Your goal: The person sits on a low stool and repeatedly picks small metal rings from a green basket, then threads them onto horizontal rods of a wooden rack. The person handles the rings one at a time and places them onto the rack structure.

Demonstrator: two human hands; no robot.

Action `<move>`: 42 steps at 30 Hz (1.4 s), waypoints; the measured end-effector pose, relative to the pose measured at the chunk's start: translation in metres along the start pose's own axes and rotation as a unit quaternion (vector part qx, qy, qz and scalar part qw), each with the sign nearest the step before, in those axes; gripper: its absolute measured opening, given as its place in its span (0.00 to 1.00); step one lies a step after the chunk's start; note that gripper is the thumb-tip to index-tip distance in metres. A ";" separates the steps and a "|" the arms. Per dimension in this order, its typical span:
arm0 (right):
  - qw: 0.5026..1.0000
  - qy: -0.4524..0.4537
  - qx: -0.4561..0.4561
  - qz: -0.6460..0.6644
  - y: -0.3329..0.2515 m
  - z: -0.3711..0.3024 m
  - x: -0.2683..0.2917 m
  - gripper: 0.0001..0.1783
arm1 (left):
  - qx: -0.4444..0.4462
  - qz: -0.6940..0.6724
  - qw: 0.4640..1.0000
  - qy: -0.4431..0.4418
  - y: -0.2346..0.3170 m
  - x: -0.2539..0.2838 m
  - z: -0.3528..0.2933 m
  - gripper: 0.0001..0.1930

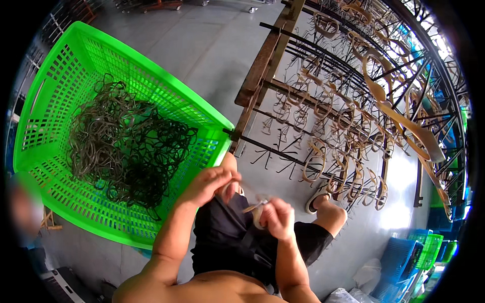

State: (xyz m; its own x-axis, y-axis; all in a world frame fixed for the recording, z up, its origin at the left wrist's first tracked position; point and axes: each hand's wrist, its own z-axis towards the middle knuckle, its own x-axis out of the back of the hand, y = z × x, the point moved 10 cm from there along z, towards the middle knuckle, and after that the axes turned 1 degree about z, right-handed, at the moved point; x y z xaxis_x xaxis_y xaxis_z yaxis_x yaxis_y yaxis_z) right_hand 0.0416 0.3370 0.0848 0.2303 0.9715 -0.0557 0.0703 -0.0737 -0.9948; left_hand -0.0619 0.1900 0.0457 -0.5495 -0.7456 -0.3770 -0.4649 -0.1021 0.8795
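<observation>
My left hand (211, 186) is raised over my lap, beside the near right corner of a big green basket (121, 230). Its fingers are curled together and partly blurred, and whatever they hold is hidden. A little to the right, my right hand (278, 217) pinches a small tan looped piece (258, 218) that has a pale, shiny end. The two hands are a short way apart. In the basket lies a tangled heap of thin loop-shaped pieces, grey ones (98, 139) on the left and black ones (159, 151) on the right.
On the right stands a dark metal rack (283, 154) with hooked prongs, several tan loops (316, 159) hanging from it. Larger tan pieces (404, 121) jut out nearer. Blue crates (399, 260) and clear plastic bags (368, 272) sit at the lower right. A blurred person (25, 207) is at the left edge.
</observation>
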 end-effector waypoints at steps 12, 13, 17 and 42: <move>0.884 0.459 0.088 -0.007 0.018 0.066 0.071 0.13 | 0.141 0.532 0.754 0.359 -0.108 0.288 0.068 0.26; 0.878 0.464 0.099 -0.067 0.026 0.074 0.071 0.13 | 0.137 0.509 0.774 0.351 -0.111 0.300 0.068 0.25; 0.873 0.473 0.100 -0.059 0.039 0.081 0.077 0.13 | 0.083 0.453 0.829 0.318 -0.105 0.278 0.065 0.18; 0.890 0.417 0.046 0.179 0.038 0.086 0.061 0.14 | -0.166 -0.038 0.916 0.363 0.013 0.192 -0.010 0.24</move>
State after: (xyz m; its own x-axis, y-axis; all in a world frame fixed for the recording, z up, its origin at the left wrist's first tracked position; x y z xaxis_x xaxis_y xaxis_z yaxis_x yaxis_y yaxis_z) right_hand -0.0249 0.4133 0.0367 0.8653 0.3809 -0.3257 -0.2237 -0.2881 -0.9311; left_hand -0.1668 0.0390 -0.0121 0.1377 -0.9573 -0.2543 -0.1791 -0.2766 0.9442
